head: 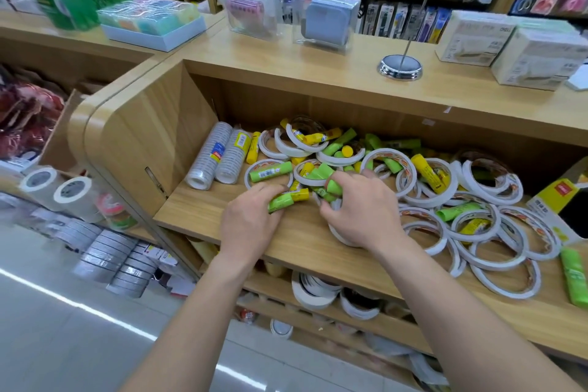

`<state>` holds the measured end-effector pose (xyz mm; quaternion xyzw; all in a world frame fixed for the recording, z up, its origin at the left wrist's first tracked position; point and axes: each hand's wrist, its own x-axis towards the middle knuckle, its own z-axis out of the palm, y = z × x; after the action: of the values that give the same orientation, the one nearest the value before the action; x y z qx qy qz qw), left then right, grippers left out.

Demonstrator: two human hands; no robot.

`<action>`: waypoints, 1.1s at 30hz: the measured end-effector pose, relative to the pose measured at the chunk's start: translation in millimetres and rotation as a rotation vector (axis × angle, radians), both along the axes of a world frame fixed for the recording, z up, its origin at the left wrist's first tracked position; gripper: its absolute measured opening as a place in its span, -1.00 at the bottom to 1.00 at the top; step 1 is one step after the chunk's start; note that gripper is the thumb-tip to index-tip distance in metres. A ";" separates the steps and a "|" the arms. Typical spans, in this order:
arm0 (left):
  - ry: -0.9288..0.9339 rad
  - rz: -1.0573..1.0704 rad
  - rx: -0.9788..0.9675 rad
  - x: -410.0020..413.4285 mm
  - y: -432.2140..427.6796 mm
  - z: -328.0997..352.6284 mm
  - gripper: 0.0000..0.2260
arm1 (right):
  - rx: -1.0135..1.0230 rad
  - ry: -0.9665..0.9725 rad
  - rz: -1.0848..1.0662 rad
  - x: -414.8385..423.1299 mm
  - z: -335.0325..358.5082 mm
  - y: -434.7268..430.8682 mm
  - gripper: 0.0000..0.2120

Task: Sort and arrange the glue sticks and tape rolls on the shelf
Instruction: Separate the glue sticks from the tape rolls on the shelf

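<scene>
A wooden shelf [296, 251] holds a jumbled pile of white tape rolls [491, 183] mixed with green glue sticks [270, 172] and yellow glue sticks [428, 172]. My left hand [249, 223] is closed around a green glue stick [280, 202] with a yellow one lying against it. My right hand [362, 205] grips a green glue stick [334, 187] and presses on white tape rolls [342, 235] beneath the palm. Two wrapped stacks of clear tape [219, 154] lie at the shelf's left end.
A yellow and white carton [553, 200] stands at the right end of the shelf. Above, the counter [318, 73] carries a chrome spike stand [400, 67], clear boxes and white cartons. Lower shelves hold more tape rolls [315, 293]. Masking tape [76, 197] sits at left.
</scene>
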<state>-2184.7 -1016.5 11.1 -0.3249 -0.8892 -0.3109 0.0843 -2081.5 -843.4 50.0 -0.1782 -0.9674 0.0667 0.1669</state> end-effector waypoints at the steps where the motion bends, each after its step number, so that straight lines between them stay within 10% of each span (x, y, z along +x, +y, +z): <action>1: -0.029 0.005 0.022 -0.7 -6.1 1.2 -0.69 | 0.002 -0.013 0.004 -1.9 -0.9 0.2 -0.75; 27: -0.228 0.018 -0.358 -57.2 6.8 19.9 -0.43 | -0.115 -0.128 0.143 -58.2 27.0 -6.4 -0.71; 33: -0.315 0.023 -0.064 -59.9 -5.2 24.7 -0.57 | 0.041 -0.289 0.250 -66.4 31.1 -10.3 -0.70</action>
<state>-2244.6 -1021.7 35.8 -0.2643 -0.9046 -0.3284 -0.0630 -2147.9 -853.6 81.1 -0.0608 -0.9971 0.0412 0.0205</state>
